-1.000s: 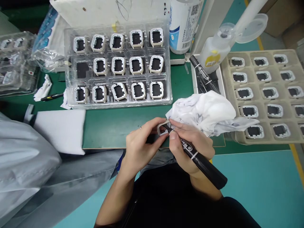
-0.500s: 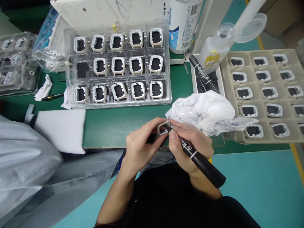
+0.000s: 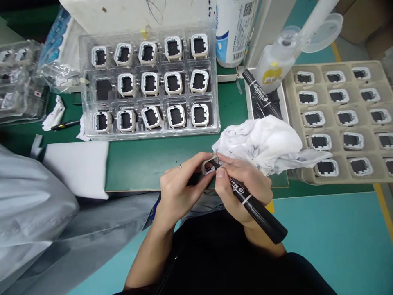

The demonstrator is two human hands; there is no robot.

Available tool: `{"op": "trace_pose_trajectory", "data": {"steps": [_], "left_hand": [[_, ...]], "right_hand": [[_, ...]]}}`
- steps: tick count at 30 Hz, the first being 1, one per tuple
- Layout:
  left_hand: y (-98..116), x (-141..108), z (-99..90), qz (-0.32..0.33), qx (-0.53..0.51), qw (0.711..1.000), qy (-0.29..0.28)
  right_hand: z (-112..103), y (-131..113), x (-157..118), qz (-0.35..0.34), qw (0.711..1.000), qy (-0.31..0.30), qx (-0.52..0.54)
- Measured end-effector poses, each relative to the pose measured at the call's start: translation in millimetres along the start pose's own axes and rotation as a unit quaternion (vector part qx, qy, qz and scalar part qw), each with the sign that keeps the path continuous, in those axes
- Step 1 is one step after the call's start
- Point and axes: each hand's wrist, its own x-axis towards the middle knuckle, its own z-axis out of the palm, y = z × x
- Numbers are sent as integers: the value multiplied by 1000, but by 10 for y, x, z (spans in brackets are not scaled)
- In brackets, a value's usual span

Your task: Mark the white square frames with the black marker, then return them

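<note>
My left hand (image 3: 182, 186) is closed on a small pale frame (image 3: 205, 166), rounded like a watch case, pinched between thumb and fingers. Gripped in my right hand (image 3: 242, 184) is a black marker (image 3: 256, 211), slanting down to the right. Its tip end reaches into the opening of the frame; the exact contact point is too small to make out. Right fingertips also come close to the frame's edge. Just beyond my right hand lies a crumpled white cloth (image 3: 260, 141). Behind both hands stands a clear plastic tray (image 3: 153, 134) with similar frames in its pockets.
To the right is a beige tray (image 3: 294, 164) with more frames. A white box (image 3: 284, 110) holds black markers, beside a plastic bottle (image 3: 273, 61) and a larger white bottle (image 3: 230, 37). A person's grey-blue sleeve (image 3: 33, 205) is at left, near a folded white cloth (image 3: 76, 168).
The whole view has shifted slightly. Both hands keep their hold on the frame and the marker, with the marker's tip still at the frame's opening.
</note>
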Motion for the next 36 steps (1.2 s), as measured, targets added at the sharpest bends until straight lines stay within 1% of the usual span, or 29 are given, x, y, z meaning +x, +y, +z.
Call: {"op": "trace_pose_trajectory", "data": {"steps": [5, 10, 15, 22, 31, 36], "left_hand": [[15, 11, -15, 3, 26, 1000, -3], [24, 20, -14, 14, 28, 1000, 5], [9, 1, -6, 11, 19, 1000, 5], [7, -6, 1, -1, 3, 1000, 9], [23, 13, -10, 3, 10, 1000, 4], [14, 5, -5, -5, 8, 1000, 3]], "right_hand": [[29, 9, 3, -21, 1000, 6, -7], [57, 20, 0, -43, 999, 16, -5], [55, 10, -10, -22, 999, 19, -16], [32, 18, -2, -25, 1000, -1, -3], [43, 14, -9, -37, 999, 7, -10], [25, 6, 2, -25, 1000, 3, -12]]}}
